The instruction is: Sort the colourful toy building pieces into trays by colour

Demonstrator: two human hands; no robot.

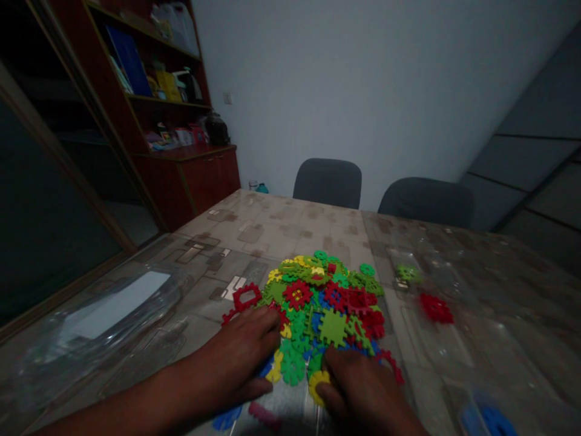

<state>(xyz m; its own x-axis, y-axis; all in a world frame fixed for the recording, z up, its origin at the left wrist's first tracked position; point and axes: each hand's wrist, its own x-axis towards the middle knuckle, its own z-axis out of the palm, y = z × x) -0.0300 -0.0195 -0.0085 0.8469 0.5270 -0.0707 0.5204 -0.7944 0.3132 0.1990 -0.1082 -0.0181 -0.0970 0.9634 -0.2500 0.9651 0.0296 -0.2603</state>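
Note:
A heap of plastic building pieces (333, 327) in green, red, yellow and blue lies on the table in front of me. At the heap's left front edge rests my left hand (252, 342), its fingers bent over red and blue pieces and its thumb held apart; I see nothing gripped in it. My right hand (363, 387) is at the right front, fingers curled, with a yellow notched disc (318, 387) between thumb and forefinger. Between the hands are a green notched disc (293, 366) and a small pink rod (264, 416).
Clear plastic packaging (113, 309) lies at the left of the patterned table (290, 221). To the right, a clear tray (436, 351) has a red piece (436, 307), a green piece (408, 272) and a blue piece (494, 421) about it. Two grey chairs (327, 181) stand behind.

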